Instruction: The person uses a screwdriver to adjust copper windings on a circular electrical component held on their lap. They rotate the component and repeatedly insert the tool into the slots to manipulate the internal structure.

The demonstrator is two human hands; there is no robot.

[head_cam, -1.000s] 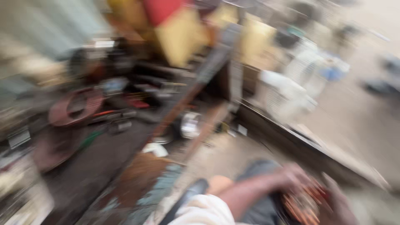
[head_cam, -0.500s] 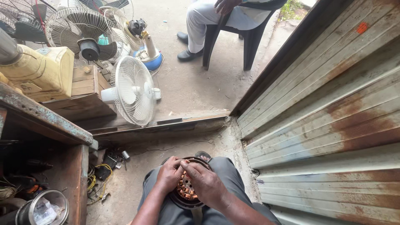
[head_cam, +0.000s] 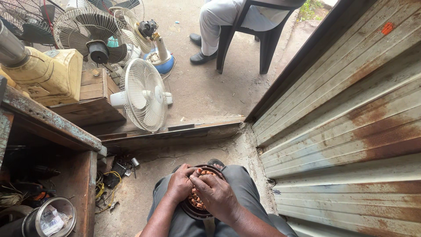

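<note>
Both hands are down on the lap, the left hand cupping the near rim of a round motor stator with copper windings and the right hand laid across its top, fingers curled onto the coils, so the stator sits gripped between them on grey trousers. Ahead on the concrete stands a white table fan, with a wooden workbench to the left and a rusty corrugated metal wall to the right. Further out, a seated person's legs show by a dark chair.
</note>
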